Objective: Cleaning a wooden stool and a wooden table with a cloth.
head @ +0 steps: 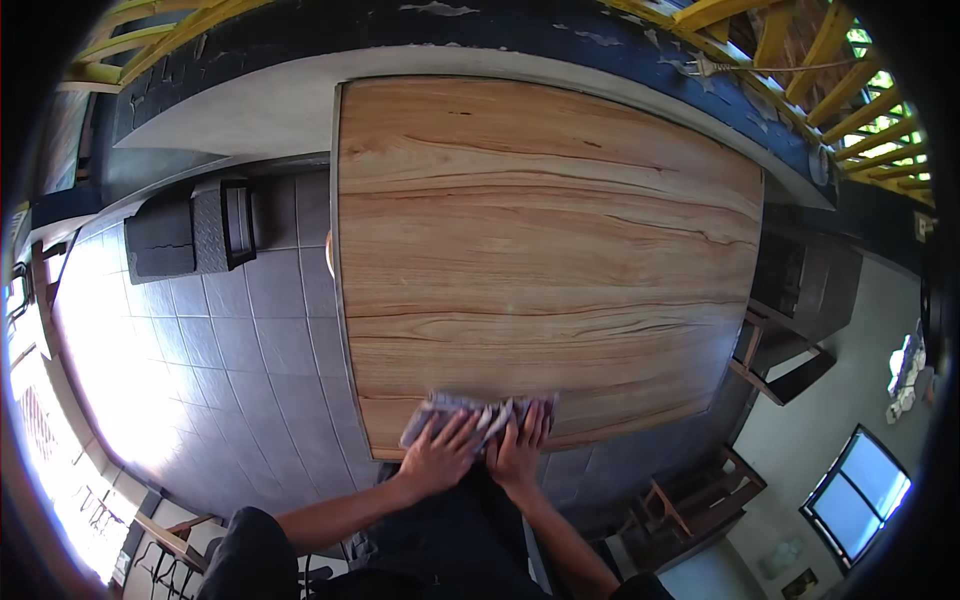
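Note:
A crumpled greyish cloth [487, 416] lies on the near edge of a wood-grain tabletop [540, 247]. Both of my hands press on it with the palms down. My left hand [442, 457] rests on the cloth's left part, its fingers spread and pointing away from me. On the right part lies my right hand [517, 454], its fingers a little bent over the folds. The cloth bunches up between the two hands. Its underside is hidden.
A black plastic box-like object [187, 229] stands on the grey tiled floor [277, 352] left of the table. Wooden chairs [780, 360] are to the right, with a bench-like wooden seat [690, 510] lower right. Yellow railings [795, 67] run beyond a dark ledge with peeling paint.

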A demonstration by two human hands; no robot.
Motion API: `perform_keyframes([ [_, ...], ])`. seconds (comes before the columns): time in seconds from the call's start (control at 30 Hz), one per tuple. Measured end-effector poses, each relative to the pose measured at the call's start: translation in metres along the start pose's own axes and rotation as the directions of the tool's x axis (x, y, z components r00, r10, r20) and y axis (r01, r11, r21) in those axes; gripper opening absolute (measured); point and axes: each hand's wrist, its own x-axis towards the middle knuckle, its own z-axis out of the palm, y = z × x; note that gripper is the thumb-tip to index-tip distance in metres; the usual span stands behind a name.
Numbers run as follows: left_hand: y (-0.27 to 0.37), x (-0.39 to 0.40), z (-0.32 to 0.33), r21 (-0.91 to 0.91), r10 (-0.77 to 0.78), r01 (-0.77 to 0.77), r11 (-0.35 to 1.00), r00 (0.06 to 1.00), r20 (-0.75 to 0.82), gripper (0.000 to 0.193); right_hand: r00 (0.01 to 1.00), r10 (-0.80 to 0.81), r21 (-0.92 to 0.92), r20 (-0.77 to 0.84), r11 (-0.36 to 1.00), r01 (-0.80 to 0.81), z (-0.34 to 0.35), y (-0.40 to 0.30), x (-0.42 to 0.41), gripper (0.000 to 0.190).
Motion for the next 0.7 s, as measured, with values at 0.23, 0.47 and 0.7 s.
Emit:
perform_keyframes([
  [0.23,-0.033,0.027,-0.034,0.097,0.05,-0.031,0.995,0.979,-0.199,0.062,0.998,0.041,-0.061,0.036,0.997,-0.039,0.008,-0.007,0.043,0.064],
  [0.47,-0.161,0.186,-0.18,0.084,-0.044,0.137,0.987,0.731,-0.681,0.065,0.956,-0.106,-0.147,-0.274,0.987,0.067,0.003,-0.022,0.32,0.058],
  [0.7,-0.183,0.23,-0.215,0.015,-0.166,0.288,0.957,0.593,-0.788,0.064,0.9,-0.165,-0.183,-0.403,0.978,0.097,-0.004,-0.045,0.42,0.055],
])
